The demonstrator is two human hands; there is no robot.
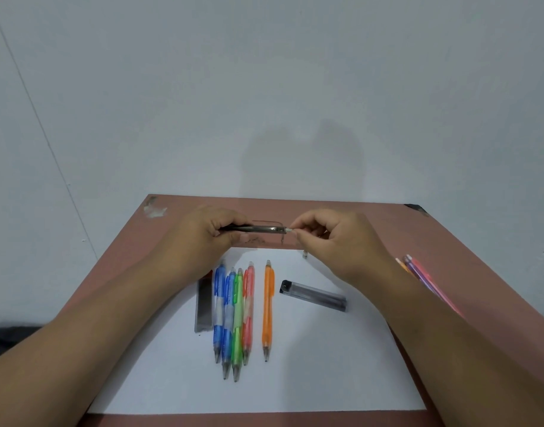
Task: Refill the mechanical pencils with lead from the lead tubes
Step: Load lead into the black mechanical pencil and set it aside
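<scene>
Two hands above a brown table (pixel 372 229) by a pale wall — left hand (pixel 202 232) grips black pencil (pixel 258 229), right hand (pixel 335 238) pinches its end

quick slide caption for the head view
Left hand holds a dark mechanical pencil while the right hand pinches its white eraser end.

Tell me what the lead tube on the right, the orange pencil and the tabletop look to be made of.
Lead tube: clear, smoke-tinted hard plastic, glossy; dark contents show through, and its cap is black. Orange pencil: translucent orange plastic, with a grey cone tip that could be metal or plastic. Tabletop: matte reddish-brown, probably painted or laminated board; its far-left corner is chipped pale.
</scene>
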